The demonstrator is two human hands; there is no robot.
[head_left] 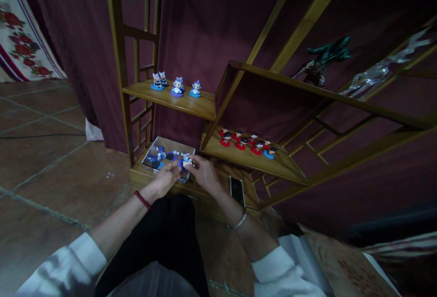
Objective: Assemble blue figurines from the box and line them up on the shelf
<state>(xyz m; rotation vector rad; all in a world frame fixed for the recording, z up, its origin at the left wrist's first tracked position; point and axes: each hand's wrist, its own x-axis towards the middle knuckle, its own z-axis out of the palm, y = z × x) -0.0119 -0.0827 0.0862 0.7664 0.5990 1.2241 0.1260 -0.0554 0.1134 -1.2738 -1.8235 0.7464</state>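
Between my two hands is a small white-and-purple figurine [186,162] on a purple base. My left hand [166,178] pinches it by the base from the left. On the other side, the fingers of my right hand [205,173] close around its upper part. Just below and behind it stands an open white box [157,141] on the bottom shelf. Several more purple and blue figurines [159,153] lie in that box, along with dark round pieces; my hands hide its front right part.
On the upper left shelf [201,109] stand several white-and-purple figurines [177,87]. Several red-based figurines [241,143] and a blue-based one [270,153] occupy the middle shelf [283,167]. A phone [236,191] lies right of my hands. Higher right are a dark green statue [322,60] and a clear ornament [382,67].
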